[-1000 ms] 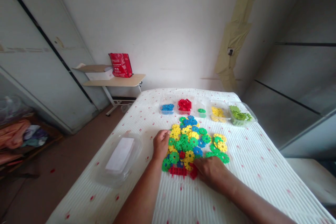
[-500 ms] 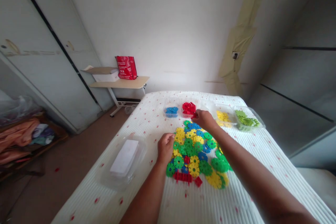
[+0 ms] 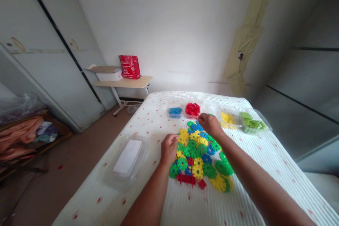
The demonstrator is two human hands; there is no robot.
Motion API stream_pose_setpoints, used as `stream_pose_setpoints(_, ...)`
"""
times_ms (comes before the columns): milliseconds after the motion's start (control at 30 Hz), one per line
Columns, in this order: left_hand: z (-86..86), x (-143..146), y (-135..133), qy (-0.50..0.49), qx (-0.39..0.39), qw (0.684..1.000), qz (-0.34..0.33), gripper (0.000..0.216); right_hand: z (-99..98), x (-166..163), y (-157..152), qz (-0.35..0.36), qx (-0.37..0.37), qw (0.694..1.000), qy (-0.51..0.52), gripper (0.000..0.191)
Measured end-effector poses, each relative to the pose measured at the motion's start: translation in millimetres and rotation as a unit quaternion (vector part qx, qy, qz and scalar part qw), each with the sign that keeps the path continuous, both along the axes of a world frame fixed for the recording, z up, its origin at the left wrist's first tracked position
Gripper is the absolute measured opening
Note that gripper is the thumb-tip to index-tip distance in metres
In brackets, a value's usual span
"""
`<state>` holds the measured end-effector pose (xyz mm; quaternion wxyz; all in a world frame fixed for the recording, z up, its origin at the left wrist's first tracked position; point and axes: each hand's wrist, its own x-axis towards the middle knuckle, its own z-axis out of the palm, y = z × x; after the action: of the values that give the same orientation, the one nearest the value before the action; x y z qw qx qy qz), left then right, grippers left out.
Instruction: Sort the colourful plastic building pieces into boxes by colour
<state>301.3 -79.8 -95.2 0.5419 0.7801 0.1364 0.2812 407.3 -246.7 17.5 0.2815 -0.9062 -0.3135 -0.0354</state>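
Note:
A loose pile of flower-shaped plastic discs (image 3: 194, 148) in yellow, green and blue lies on the white patterned cloth. Along its left edge rests my left hand (image 3: 168, 147), fingers curled together; whatever they pinch, if anything, is hidden. My right hand (image 3: 211, 124) hovers over the far end of the pile, just right of a clear tub of red pieces (image 3: 192, 108). Its fingertips are closed, and I cannot make out anything between them. At the near edge of the pile are a red connector strip (image 3: 186, 179) and a small red square piece (image 3: 202, 184).
Clear tubs hold blue pieces (image 3: 175, 111), yellow pieces (image 3: 228, 119) and light green pieces (image 3: 251, 121) at the back. On the left lies a clear container with a white label (image 3: 128, 158). Beyond stands a small table (image 3: 132, 82) bearing a red bag (image 3: 130, 67).
A red piece that was in my right fingertips beside the red tub no longer shows there. The right hand has drawn slightly back from the tub. My left hand stays by the pile.

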Motion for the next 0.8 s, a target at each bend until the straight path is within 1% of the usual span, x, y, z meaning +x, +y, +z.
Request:
stream_pose_setpoints(33, 0.0, 0.0, -0.1, 0.001, 0.002, 1.000, 0.000, 0.021, -3.9, -9.0, -7.6, 0.005, -0.002, 1.000, 0.007, 0.021)
stream_pose_setpoints(100, 0.3, -0.2, -0.3, 0.003, 0.004, 1.000, 0.002, 0.021, -12.2, -31.3, -24.6, 0.046, 0.002, 0.999, 0.026, 0.021)
stream_pose_setpoints(167, 0.6, -0.6, -0.4, 0.003, 0.005, 1.000, 0.004, 0.021, -20.4, -58.2, -41.6, 0.132, 0.019, 0.990, 0.054, 0.020)
stream_pose_setpoints(233, 0.9, -0.8, -0.5, 0.005, 0.007, 1.000, 0.004, 0.021, -29.1, -86.7, -55.4, 0.184, 0.015, 0.980, 0.076, 0.015)
stream_pose_setpoints(300, 0.9, -0.6, -0.8, 0.009, 0.007, 1.000, 0.005, 0.021, -39.7, -112.6, -63.4, 0.208, -0.012, 0.975, 0.075, 0.011)
stream_pose_setpoints(400, -0.3, 0.4, -1.3, 0.011, -0.005, 1.000, 0.005, 0.021, -60.4, -138.6, -64.2, 0.216, -0.067, 0.974, 0.026, 0.013)
stream_pose_setpoints(500, -2.5, 1.3, -1.0, 0.009, -0.012, 1.000, 0.003, 0.022, -78.4, -146.0, -58.3, 0.198, -0.104, 0.974, -0.027, 0.012)
stream_pose_setpoints(567, -4.0, 1.7, -0.3, 0.013, -0.009, 1.000, 0.005, 0.022, -82.3, -143.3, -55.4, 0.189, -0.100, 0.976, -0.035, 0.012)
stream_pose_setpoints(633, -4.7, 1.8, 0.5, 0.015, -0.004, 1.000, 0.006, 0.022, -78.3, -137.3, -54.1, 0.177, -0.080, 0.981, -0.026, 0.015)
stream_pose_setpoints(700, -4.3, 1.6, 0.9, 0.013, 0.000, 1.000, 0.005, 0.022, -69.5, -130.1, -52.9, 0.151, -0.057, 0.986, -0.028, 0.016)
stream_pose_setpoints(800, -1.3, 0.8, 0.5, 0.008, 0.005, 1.000, 0.004, 0.021, -57.5, -119.5, -45.5, 0.131, -0.055, 0.988, -0.061, 0.019)
